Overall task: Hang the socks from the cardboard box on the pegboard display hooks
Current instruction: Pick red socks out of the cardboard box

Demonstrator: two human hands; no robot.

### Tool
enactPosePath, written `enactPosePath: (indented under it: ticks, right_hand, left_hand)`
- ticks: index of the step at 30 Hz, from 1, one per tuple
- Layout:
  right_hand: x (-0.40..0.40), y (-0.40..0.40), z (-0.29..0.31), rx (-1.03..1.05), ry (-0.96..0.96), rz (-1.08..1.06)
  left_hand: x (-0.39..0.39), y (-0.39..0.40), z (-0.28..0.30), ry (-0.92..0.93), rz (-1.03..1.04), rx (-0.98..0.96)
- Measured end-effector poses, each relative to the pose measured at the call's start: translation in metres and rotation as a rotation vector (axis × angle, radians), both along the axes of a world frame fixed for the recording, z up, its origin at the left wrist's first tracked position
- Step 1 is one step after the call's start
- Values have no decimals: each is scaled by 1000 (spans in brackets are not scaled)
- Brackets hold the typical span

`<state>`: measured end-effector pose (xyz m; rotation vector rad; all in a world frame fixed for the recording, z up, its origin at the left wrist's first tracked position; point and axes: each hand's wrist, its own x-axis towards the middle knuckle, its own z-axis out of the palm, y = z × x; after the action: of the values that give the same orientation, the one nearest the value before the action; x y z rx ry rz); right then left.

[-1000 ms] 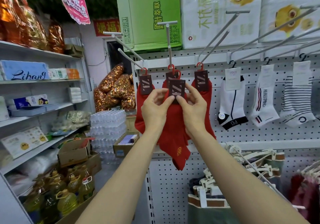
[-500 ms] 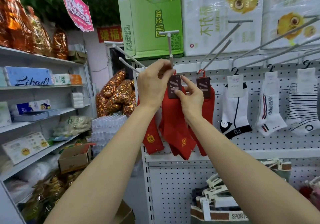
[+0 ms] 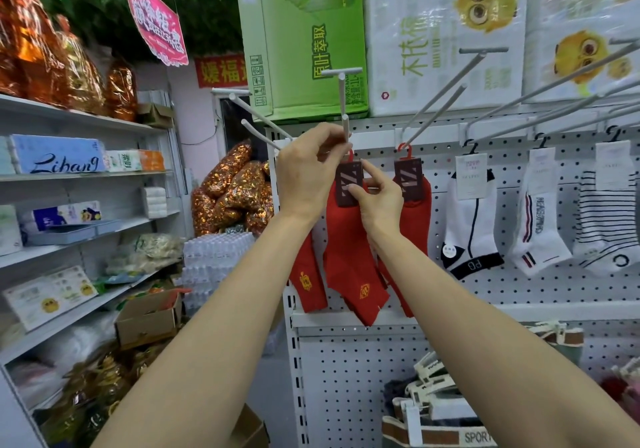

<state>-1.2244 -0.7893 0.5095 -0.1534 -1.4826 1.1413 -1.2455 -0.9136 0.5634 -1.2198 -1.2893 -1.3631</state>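
Both arms are up at the pegboard (image 3: 485, 291), and the step in hand looks like threading a pair of red socks (image 3: 349, 253) onto the white display hook (image 3: 345, 125) that juts out toward the camera. The pair hangs straight down in front of the board, its dark header card (image 3: 348, 186) just under the hook's tip, between another red pair (image 3: 308, 284) low on the left and a hung red pair (image 3: 414, 184) on the next hook to the right.

The left hand (image 3: 308, 177) is raised to the hook's tip, fingers curled in tight, thumb and forefinger pressed together around what seems to be the small red hanger loop (image 3: 350, 155) at the top of the card. Whether the loop is over the tip yet cannot be told; the fingers cover it.

The right hand (image 3: 379, 194) steadies from below: thumb on the card's face, forefinger stretched along its upper right edge, the other fingers curled behind. It is a light pinch on the card, not a fist.

To do this well, the person should keep the loop square to the rod, let the right hand hold the card flat so the socks do not swing, then slide the loop back along the rod toward the board. The risk is the loop catching the tip at an angle and slipping off.

The cardboard box (image 3: 149, 319) sits low on the left, well apart from the hands.
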Motion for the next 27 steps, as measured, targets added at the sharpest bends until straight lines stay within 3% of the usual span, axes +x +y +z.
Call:
enactPosePath:
  ticks: [5,10,16,20,27]
  right_hand:
    - [7,4,-5,138,-75,-138]
    - [30,3,-22,355,-131,-281]
    - [77,2,-42,549,-182,-348]
    - [115,-6,-64,643,-166,-417]
    - [168,-33,-123,626,-194,-298]
  left_hand:
    - [1,-1,-1,-33,37,-33]
    - [6,-10,-13,-95,267,-184]
    - [28,-37,-51,-23,547,-435]
    - [44,-55,-90,-16,516,-470]
    - [83,-77,-162,-183,313,-518]
